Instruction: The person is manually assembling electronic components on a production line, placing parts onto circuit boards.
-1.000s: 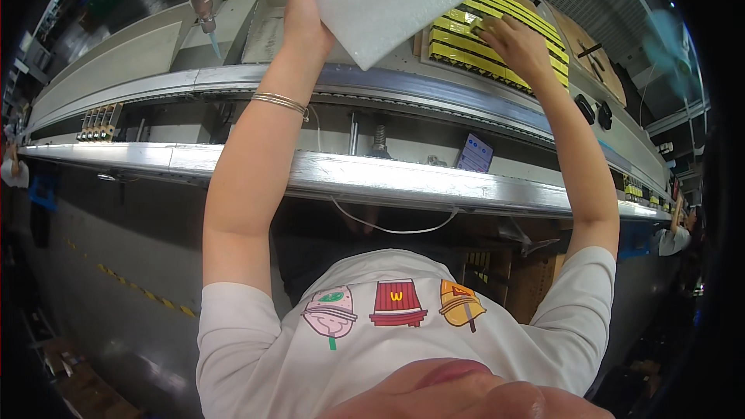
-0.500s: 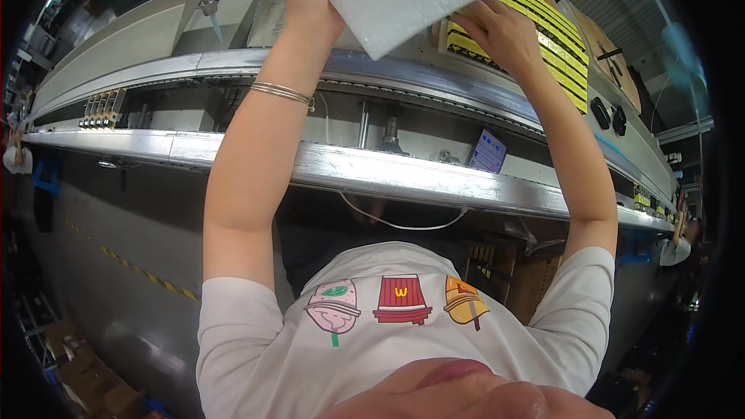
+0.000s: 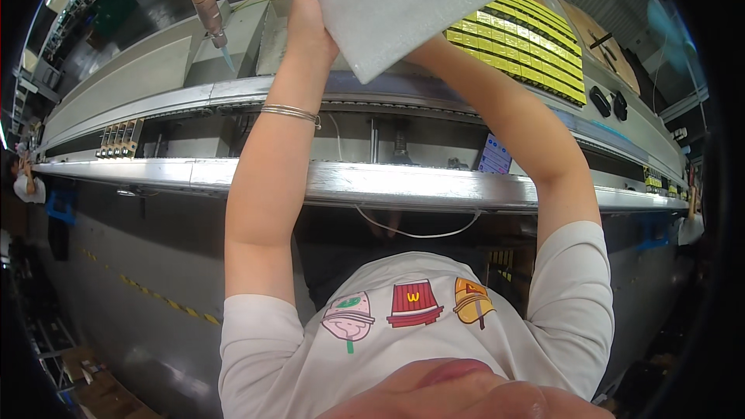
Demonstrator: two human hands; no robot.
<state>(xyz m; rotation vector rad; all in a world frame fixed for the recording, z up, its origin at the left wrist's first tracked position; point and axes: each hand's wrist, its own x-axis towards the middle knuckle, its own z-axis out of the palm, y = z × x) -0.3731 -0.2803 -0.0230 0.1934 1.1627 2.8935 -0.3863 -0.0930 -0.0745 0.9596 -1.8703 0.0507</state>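
Note:
A white foam sheet is raised above the workbench at the top of the view. My left hand grips its left edge, thumb up along the side. The right forearm reaches in under the sheet's lower edge; from the wrist on, my right hand is hidden behind the foam, so its fingers do not show. Just right of that wrist lie rows of yellow-and-black block-shaped parts, partly covered by the sheet.
A hanging power screwdriver points down at the upper left. Two metal conveyor rails run across in front of me. Small brass-coloured parts sit between them, and a phone-like device leans there. Two black objects lie at right.
My right hand has moved left, off the yellow-and-black parts and behind the foam sheet. My left hand still grips the sheet. The whole view has shifted slightly.

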